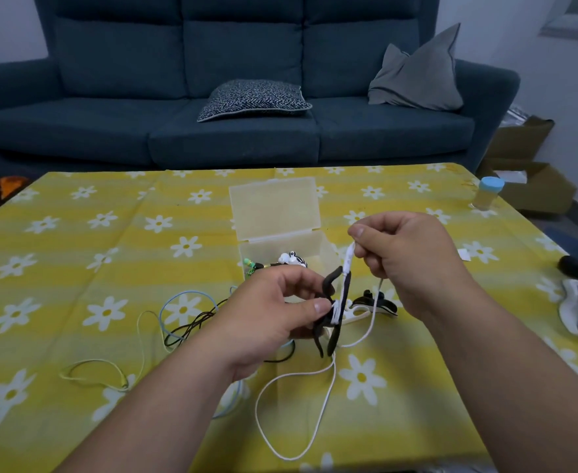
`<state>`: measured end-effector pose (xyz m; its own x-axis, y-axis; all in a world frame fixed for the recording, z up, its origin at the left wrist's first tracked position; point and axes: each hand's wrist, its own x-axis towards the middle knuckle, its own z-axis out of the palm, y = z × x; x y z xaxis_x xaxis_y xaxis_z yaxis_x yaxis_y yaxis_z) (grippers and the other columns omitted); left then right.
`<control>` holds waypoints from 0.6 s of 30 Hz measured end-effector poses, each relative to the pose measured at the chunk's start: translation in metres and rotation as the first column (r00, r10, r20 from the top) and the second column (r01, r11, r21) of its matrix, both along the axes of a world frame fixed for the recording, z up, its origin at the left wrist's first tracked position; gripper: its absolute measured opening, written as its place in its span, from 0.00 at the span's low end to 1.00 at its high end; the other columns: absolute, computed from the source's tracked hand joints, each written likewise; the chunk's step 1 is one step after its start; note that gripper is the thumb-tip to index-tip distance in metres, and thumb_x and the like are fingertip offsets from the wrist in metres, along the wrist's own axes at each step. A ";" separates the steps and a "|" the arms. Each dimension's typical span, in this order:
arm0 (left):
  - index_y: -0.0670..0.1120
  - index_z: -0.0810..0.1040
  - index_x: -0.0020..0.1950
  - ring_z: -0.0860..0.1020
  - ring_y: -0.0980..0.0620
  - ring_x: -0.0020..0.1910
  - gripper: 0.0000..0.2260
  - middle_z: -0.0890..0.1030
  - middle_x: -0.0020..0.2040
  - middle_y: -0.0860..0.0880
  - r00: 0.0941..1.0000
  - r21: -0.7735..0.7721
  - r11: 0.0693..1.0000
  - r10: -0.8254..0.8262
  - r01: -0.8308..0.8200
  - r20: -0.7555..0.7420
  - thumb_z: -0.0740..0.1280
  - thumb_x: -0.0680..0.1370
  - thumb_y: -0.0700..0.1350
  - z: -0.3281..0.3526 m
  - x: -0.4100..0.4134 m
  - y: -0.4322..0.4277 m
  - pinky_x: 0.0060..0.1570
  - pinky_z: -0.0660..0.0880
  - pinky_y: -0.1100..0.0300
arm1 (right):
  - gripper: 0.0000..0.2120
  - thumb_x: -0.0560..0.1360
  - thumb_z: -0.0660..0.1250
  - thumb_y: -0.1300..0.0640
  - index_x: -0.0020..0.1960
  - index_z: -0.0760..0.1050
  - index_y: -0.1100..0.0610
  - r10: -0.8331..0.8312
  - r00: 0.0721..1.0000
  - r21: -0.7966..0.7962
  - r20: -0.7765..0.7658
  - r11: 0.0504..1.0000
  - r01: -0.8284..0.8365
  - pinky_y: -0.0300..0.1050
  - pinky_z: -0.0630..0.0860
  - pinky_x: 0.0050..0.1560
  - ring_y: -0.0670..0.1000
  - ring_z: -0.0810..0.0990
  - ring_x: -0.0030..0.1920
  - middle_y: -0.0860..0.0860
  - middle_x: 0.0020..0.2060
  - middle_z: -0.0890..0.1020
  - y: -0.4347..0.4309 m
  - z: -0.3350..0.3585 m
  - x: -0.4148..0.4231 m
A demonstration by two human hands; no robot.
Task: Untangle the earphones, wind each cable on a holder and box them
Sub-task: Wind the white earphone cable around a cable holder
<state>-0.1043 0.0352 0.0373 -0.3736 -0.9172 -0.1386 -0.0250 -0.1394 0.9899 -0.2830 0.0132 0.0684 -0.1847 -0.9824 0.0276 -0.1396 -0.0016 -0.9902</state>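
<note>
My left hand (pixel 274 312) grips a black cable holder (pixel 336 312) upright above the table, thumb pressed on several white turns wound round its middle. My right hand (pixel 407 254) pinches the white earphone cable (pixel 315 421) near its white plug just above the holder. The rest of that cable hangs down and loops over the tablecloth in front of me. Behind the hands stands a clear plastic box (pixel 280 247) with its lid up; a wound white earphone and a green one lie inside. A white holder (pixel 352 312) and a black holder (pixel 386 303) lie on the table.
Blue, black and yellow-green cables (pixel 185 322) lie tangled left of my hands on the yellow flowered tablecloth (pixel 76 268). A blue-capped jar (pixel 487 194) stands far right. A dark case (pixel 577 266) and white object sit at the right edge. A blue sofa stands beyond.
</note>
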 end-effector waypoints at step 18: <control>0.46 0.80 0.50 0.80 0.46 0.42 0.06 0.82 0.46 0.43 0.873 0.049 0.938 0.337 -0.342 -0.352 0.68 0.75 0.40 0.002 0.009 -0.014 0.48 0.79 0.53 | 0.10 0.81 0.61 0.62 0.43 0.78 0.60 0.411 0.911 0.322 -0.019 0.865 -0.384 0.40 0.59 0.27 0.48 0.66 0.24 0.52 0.27 0.75 0.010 -0.029 0.028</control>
